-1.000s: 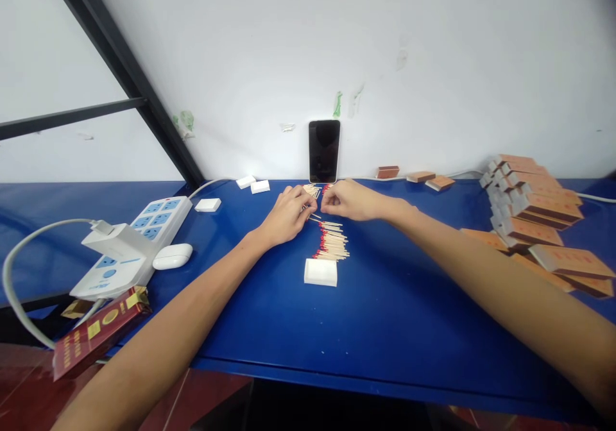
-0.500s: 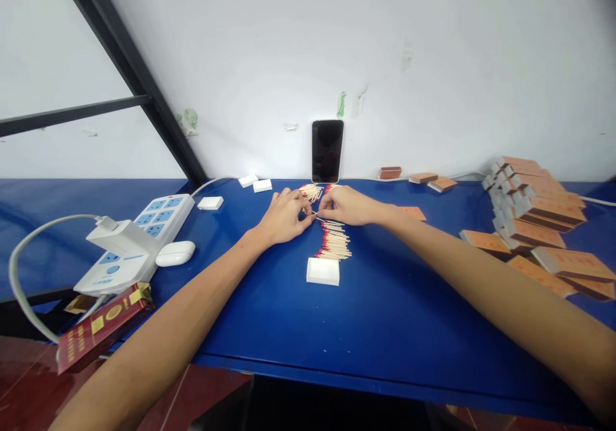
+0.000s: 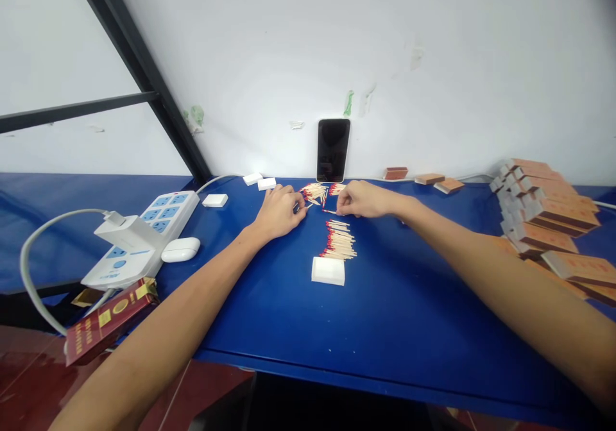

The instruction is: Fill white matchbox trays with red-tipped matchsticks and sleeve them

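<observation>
My right hand point(image 3: 362, 198) pinches a red-tipped match point(image 3: 329, 211) by its plain end, just above the blue table. Curled fingers and thumb close my left hand point(image 3: 283, 211) at the left of a loose match pile point(image 3: 315, 192); a match end shows at its fingertips, but whether it is held is hidden. More matches point(image 3: 337, 189) lie behind my right fingers. Nearer me, a row of matches point(image 3: 341, 240) lies side by side, red heads to the left. Directly in front of it sits a white matchbox tray point(image 3: 328, 270).
A phone point(image 3: 333, 151) leans on the wall. Orange matchboxes point(image 3: 543, 200) are stacked at right. White trays point(image 3: 215, 200), a power strip point(image 3: 163, 216), a white earphone case point(image 3: 181, 249) and a red carton point(image 3: 113, 319) are at left. The table's front edge point(image 3: 337, 376) runs below.
My hands have moved apart. The right has drawn slightly right with a match now showing in its fingers; the left has shifted left. The whole view has shifted a little.
</observation>
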